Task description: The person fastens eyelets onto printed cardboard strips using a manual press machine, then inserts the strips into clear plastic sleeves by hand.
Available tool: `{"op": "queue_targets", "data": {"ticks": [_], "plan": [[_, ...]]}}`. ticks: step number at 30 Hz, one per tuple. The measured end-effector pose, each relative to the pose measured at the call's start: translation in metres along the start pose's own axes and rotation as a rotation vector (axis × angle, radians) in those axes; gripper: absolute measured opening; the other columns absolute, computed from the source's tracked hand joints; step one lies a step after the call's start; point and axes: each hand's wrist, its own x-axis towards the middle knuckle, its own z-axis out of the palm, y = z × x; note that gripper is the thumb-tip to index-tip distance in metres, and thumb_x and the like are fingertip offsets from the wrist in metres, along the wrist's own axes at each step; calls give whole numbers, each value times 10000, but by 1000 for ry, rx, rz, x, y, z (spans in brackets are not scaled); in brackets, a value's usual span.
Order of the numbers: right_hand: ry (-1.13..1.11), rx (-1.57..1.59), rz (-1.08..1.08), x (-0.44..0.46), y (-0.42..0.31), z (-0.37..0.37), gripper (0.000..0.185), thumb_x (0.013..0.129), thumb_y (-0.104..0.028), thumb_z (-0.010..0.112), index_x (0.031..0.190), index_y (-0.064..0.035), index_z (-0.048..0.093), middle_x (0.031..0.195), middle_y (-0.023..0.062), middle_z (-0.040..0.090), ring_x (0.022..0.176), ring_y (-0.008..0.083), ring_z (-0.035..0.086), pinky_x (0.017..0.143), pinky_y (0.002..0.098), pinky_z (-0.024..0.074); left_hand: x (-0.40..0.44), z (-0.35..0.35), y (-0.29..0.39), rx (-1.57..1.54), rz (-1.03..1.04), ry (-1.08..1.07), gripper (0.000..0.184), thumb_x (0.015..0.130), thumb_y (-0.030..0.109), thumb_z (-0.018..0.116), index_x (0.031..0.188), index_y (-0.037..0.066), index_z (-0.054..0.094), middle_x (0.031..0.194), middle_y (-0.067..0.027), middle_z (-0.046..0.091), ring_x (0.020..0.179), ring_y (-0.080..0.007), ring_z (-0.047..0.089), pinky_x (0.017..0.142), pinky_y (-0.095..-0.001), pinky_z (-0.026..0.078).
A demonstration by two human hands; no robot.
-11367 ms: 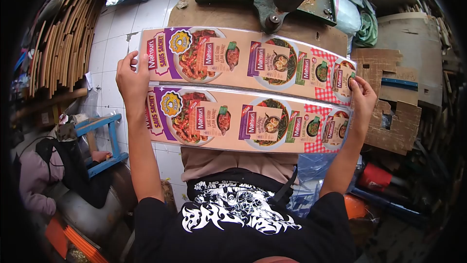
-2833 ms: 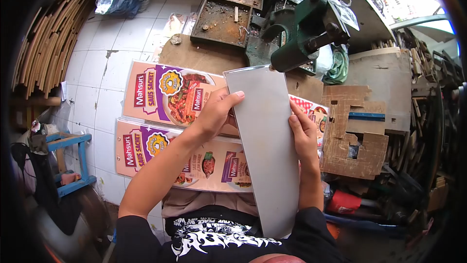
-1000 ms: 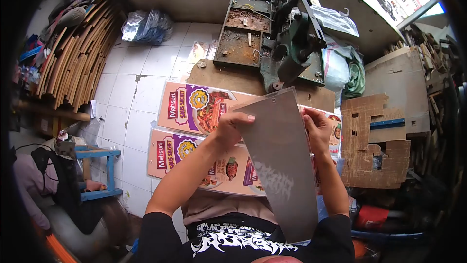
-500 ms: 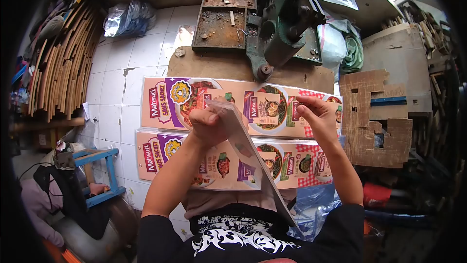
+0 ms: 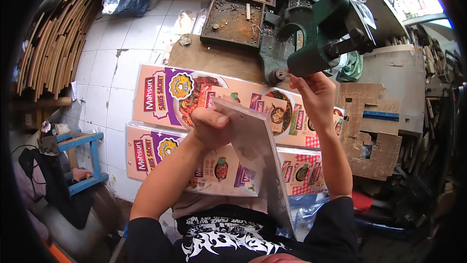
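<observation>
My left hand (image 5: 212, 126) grips the top end of a laminated printed board (image 5: 265, 165), which tilts down toward my lap with its greyish side showing. A small hole shows near the board's upper edge. My right hand (image 5: 317, 98) is raised with thumb and forefinger pinched together, beside the round metal die (image 5: 278, 75) of a green hand press (image 5: 316, 34). Whatever the pinch holds is too small to make out. Below my hands lie an upper pile of Mahsuri printed boards (image 5: 160, 98) and a lower pile (image 5: 151, 153), partly hidden by my arms.
Behind the piles is a brown board (image 5: 214, 61) under the press. A rusty compartment tray (image 5: 232, 22) with small metal bits adjoins the press. Cut-out brown board (image 5: 374, 156) stands at right, wood strips (image 5: 58, 44) at left, and a blue frame (image 5: 92, 158) at lower left.
My right hand has moved up from over the printed boards to beside the press die. My left hand still holds the board, now turned slightly. The view has shifted and tilted.
</observation>
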Motion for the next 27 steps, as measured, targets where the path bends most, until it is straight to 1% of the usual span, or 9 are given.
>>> {"op": "queue_targets", "data": {"ticks": [2,3,7,10,13,15,18,22,27], "plan": [[-20,11,-67,3,3,0,133,936,18,628,1065,48,639,960,61,698,884,100,666,797,244,552,2,9,2,2,18,39,341,735,269,683,944,6,744,862,-174,713,792,-311,678,707,-393,503],[-43,-39,-86,3,4,-1,139,940,10,628,1072,50,640,973,68,701,883,101,664,797,244,548,2,11,2,4,15,69,338,729,263,689,941,5,742,856,-175,711,795,-314,678,710,-398,502],[3,49,-11,5,6,5,159,908,1,678,1062,37,676,940,64,705,820,93,649,763,245,538,1,10,3,-31,11,96,322,720,243,700,927,-1,735,841,-172,706,792,-323,675,716,-413,498],[18,80,-5,7,8,7,148,903,-1,687,1047,30,681,960,65,705,823,89,645,761,247,533,0,8,2,-52,18,100,311,721,234,701,920,-3,732,834,-170,703,794,-328,672,714,-419,494],[-11,98,-50,9,11,12,149,897,-2,696,1043,24,684,980,71,704,846,89,643,776,247,524,2,11,4,-59,7,102,306,718,229,703,917,-3,730,825,-171,698,789,-334,665,708,-421,491],[-17,108,-66,10,10,16,153,893,6,700,1044,22,686,999,74,703,879,91,642,807,248,516,2,12,5,-44,6,119,307,716,231,707,915,-1,728,817,-174,693,785,-340,658,707,-425,489],[-30,47,-55,9,8,14,162,889,15,700,1050,21,685,1009,77,703,907,97,642,834,249,509,4,19,6,-32,10,154,305,715,233,711,911,1,726,804,-177,685,779,-349,649,708,-431,488],[-39,29,-57,9,10,13,161,895,29,686,1055,22,684,1012,71,702,912,95,641,836,246,505,3,17,5,-25,4,173,301,714,238,709,906,6,724,792,-175,677,779,-356,643,710,-436,486],[-64,-37,-137,7,9,13,223,908,35,663,1131,31,650,1042,65,687,904,78,626,818,240,503,1,16,5,-19,-3,187,304,712,244,700,902,8,720,790,-172,674,781,-349,641,711,-436,484]]}}
